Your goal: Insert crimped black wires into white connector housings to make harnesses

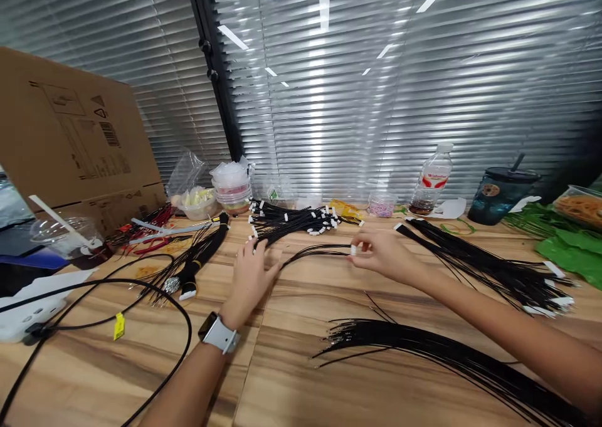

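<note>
Currently right hand (383,256) pinches one white connector (353,249), left hand (249,276) rests open touching black wires (315,250).

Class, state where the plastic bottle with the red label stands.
In the head view the bottle stands at the far edge of the table, right of centre, between a small pink-filled tub and a dark lidded cup.

On the table (291,377), a thin wire bunch (315,250) runs between your left hand (249,276) and your right hand (383,254). Behind it lies a pile of wires with connectors (291,220). Left of your left hand lies a tied wire bundle (200,258), with a cardboard box (70,132) behind it. At the right lies another wire bundle (480,261), with a water bottle (433,179) behind. Loose wires (423,345) lie nearest you.
</note>
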A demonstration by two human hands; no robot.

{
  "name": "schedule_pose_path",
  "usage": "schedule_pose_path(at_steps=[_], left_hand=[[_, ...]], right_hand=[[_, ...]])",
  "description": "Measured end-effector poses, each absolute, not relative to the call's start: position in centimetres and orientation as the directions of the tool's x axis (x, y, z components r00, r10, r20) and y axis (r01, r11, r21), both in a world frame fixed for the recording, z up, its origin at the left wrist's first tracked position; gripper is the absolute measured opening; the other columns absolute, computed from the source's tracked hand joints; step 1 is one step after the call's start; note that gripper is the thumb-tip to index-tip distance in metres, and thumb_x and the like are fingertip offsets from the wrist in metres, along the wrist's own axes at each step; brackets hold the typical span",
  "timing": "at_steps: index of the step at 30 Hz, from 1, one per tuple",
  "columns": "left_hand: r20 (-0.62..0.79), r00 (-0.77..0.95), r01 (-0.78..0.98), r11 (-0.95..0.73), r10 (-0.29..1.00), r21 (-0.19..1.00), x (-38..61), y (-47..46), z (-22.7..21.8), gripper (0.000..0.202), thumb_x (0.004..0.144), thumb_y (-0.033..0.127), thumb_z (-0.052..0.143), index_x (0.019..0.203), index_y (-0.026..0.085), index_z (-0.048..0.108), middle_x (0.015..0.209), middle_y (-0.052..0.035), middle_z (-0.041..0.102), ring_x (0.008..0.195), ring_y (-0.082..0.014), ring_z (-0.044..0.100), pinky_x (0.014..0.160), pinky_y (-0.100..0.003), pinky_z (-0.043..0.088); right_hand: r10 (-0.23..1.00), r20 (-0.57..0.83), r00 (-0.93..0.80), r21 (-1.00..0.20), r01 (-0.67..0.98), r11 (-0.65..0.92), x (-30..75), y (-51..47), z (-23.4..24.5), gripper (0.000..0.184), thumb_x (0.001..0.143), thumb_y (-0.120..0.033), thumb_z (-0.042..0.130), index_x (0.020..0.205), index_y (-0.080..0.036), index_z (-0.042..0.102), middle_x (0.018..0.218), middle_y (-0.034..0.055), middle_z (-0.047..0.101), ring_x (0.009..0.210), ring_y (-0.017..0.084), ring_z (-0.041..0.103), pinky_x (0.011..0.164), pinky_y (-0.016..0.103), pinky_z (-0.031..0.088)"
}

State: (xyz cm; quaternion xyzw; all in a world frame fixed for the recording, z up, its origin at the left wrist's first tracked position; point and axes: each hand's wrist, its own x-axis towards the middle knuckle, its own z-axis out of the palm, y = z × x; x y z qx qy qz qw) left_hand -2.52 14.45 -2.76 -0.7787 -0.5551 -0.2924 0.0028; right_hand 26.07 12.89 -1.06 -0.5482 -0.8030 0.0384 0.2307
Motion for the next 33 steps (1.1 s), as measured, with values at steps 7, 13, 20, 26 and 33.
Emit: schedule_pose_path(at_steps=[7,13,20,26,33], left_hand=[[0.293,0.486,0.764,-0.563,0.823,0.316,0.8,11.6,-3.5,0.022,0.082,0.037,0.053,0.093,0.019,0.062,0.104,-0.0084,0.057,0.099,-0.0226,0.054,0.087,-0.035,0.043],[0.258,0.439,0.789,-0.507,0.861,0.348,1.1,10.6,-2.5,0.033,0.084,0.047,0.045,0.087,0.017,0.058,0.092,-0.008,0.057,0.087,-0.023,0.056,0.079,-0.035,0.042],[0.122,0.489,0.72,-0.478,0.864,0.503,1.0,9.9,-1.6,0.021,0.073,0.039,0.06,0.071,0.018,0.053,0.075,-0.0023,0.053,0.07,-0.0194,0.051,0.063,-0.029,0.035],[0.108,0.468,0.582,-0.398,0.877,0.71,1.2,10.5,-2.7,0.014,0.073,0.029,0.058,0.076,0.019,0.049,0.07,0.0018,0.052,0.064,-0.0152,0.047,0.059,-0.026,0.035],[0.025,0.378,0.266,-0.135,0.926,0.954,3.1,10.5,-4.4,0.027,0.073,0.036,0.059,0.086,0.018,0.044,0.073,-0.001,0.06,0.069,-0.0146,0.06,0.065,-0.027,0.045]], right_hand=[[0.951,0.237,-0.199,-0.33,0.904,0.272,34.7,9.5,-2.6,0.031,0.077,-0.043,0.051,0.084,-0.016,0.063,0.079,0.0092,0.063,0.07,0.021,0.059,0.065,0.032,0.046],[0.969,0.179,-0.168,-0.331,0.917,0.221,33.0,4.9,-3.8,0.04,0.088,-0.047,0.035,0.095,-0.018,0.061,0.094,0.0114,0.061,0.083,0.024,0.058,0.076,0.037,0.044],[0.957,0.001,-0.29,-0.525,0.815,0.247,27.7,1.9,-3.6,0.018,0.085,-0.038,0.048,0.083,-0.021,0.054,0.088,0.0052,0.058,0.082,0.019,0.056,0.071,0.031,0.043],[0.938,0.027,-0.346,-0.571,0.765,0.298,27.4,1.0,-3.5,0.022,0.091,-0.029,0.036,0.076,-0.02,0.05,0.081,0.0039,0.054,0.073,0.016,0.053,0.067,0.029,0.042],[0.89,0.05,-0.454,-0.484,0.768,0.419,24.2,2.6,-3.6,0.013,0.087,-0.025,0.046,0.093,-0.019,0.056,0.092,0.0061,0.056,0.082,0.018,0.053,0.071,0.03,0.042]])
